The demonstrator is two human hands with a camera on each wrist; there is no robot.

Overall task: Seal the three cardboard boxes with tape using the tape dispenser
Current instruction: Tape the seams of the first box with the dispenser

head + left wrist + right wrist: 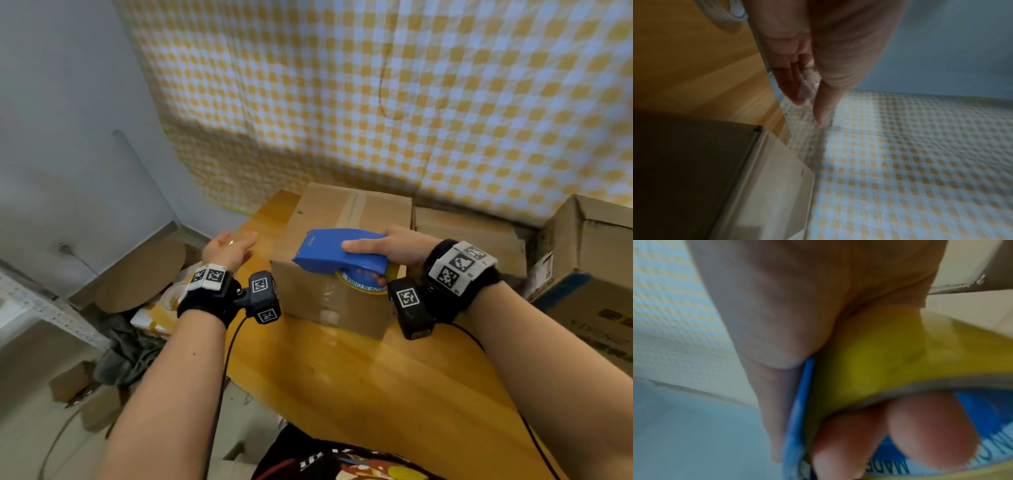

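Note:
A cardboard box [318, 219] stands on the yellow wooden table [394, 377], with clear tape running down its front face [329, 301]. My right hand [373, 253] grips the blue tape dispenser [329, 250] at the box's near top edge. In the right wrist view the fingers [920, 426] curl inside the yellowish tape roll [879, 356] beside the blue dispenser body [797, 402]. My left hand [229, 248] hovers to the left of the box with its fingers straight. A clear shiny scrap [807, 87] shows between the left fingers [793, 81]. A second box [469, 236] and a third box [589, 260] stand to the right.
A yellow and white checked curtain [376, 102] hangs behind the table. Left of the table, on the floor, lie a round cardboard piece [144, 274], a tape roll [171, 298], dark cloth and small boxes. A grey metal shelf [41, 308] stands at the far left.

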